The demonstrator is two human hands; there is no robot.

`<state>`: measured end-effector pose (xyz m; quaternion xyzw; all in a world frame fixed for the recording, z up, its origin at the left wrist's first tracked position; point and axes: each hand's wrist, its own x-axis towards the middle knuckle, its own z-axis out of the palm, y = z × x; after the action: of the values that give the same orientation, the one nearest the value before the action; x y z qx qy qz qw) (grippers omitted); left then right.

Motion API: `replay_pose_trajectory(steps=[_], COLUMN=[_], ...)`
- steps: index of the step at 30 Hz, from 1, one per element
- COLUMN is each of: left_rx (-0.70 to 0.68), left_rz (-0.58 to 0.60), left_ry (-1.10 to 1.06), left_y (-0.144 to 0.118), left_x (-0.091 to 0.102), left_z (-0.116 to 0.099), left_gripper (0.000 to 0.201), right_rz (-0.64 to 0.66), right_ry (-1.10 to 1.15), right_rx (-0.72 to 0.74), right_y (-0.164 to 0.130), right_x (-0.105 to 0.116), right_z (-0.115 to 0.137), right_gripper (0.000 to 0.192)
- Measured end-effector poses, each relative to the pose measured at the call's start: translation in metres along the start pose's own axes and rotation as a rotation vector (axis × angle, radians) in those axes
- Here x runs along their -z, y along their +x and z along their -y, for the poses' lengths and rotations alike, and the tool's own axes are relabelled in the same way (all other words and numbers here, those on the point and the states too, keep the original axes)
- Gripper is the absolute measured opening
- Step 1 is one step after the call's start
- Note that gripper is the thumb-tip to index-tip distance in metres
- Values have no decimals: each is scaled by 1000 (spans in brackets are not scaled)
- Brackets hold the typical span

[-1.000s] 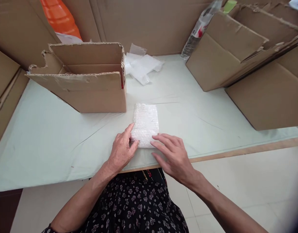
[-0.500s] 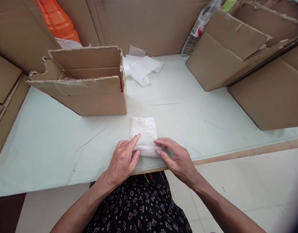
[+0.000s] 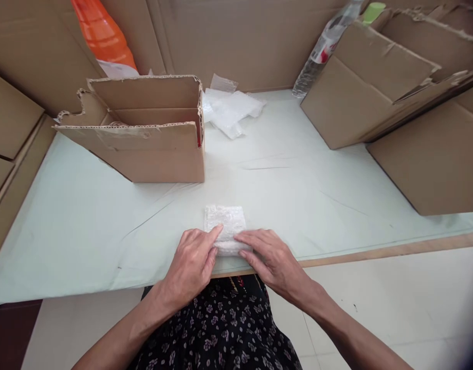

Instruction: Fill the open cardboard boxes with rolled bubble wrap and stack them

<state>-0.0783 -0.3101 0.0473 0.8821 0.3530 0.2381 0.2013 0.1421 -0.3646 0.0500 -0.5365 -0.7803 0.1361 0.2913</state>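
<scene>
Tabletop: pale green cover.
Cardboard box: open-topped, upright.
Left hand: index and thumb parted, touching bubble wrap.
Right hand: fingers and thumb nearly closed about its roll.
Bubble wrap: part-rolled, near the tabletop's front edge.

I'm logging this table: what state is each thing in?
White bubble-wrap sheet: near edge rolled or folded.
Left hand, right hand: touching the wrap.
Notched brown cardboard box: open-topped.
White translucent plastic sheets: loose, heaped.
Orange plastic bottle: top unseen.
Clear plastic bottle: top unseen.
Brown cardboard box beside it: open-topped.
Far-right brown cardboard box: top unclear.
</scene>
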Motion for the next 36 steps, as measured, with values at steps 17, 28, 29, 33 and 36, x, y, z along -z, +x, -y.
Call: replay_pose_trajectory(steps=[17, 28, 29, 33, 36], left_rx=[605, -91, -101, -121, -140], left_rz=[-45, -579, -631, -668, -678], left_ry=[-1053, 251, 363, 525, 510], left_y=[-6, 47, 57, 77, 73], left_x=[-3, 111, 125, 149, 142], left_z=[-12, 57, 68, 98, 105], left_gripper=[71, 59, 61, 57, 52], right_rz=[-57, -124, -162, -367, -312], right_ry=[178, 127, 62, -281, -502], right_rx=[-91, 102, 119, 181, 312], right_y=[16, 80, 94, 169, 242], right_x=[-8, 52, 66, 116, 119], right_z=[0, -17, -12, 22, 34], right_gripper=[31, 8, 8, 10, 23])
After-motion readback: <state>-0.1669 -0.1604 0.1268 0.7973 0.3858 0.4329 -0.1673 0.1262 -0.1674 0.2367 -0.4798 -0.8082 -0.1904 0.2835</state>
